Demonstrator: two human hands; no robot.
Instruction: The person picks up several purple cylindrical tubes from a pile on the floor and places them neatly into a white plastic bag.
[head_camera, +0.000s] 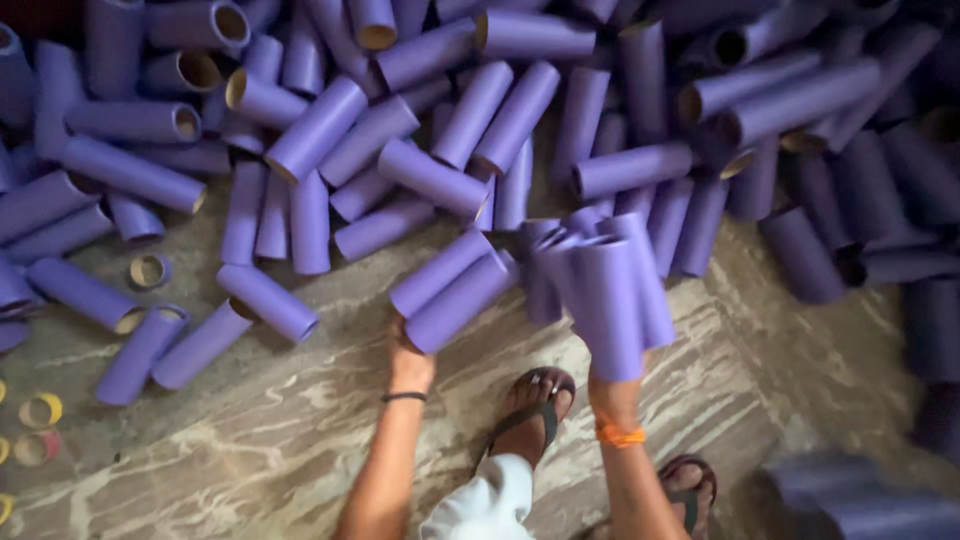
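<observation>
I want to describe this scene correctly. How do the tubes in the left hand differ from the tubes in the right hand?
The left hand grips two purple tubes that slant low over the floor. The right hand, mostly hidden, holds a bundle of tubes more upright, with more tubes in it and their open ends upward. Both sets look the same purple and cylindrical.

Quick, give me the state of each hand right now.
Left hand: closed on two purple tubes.
Right hand: mostly hidden, holding a bunch of purple tubes upright.
</observation>
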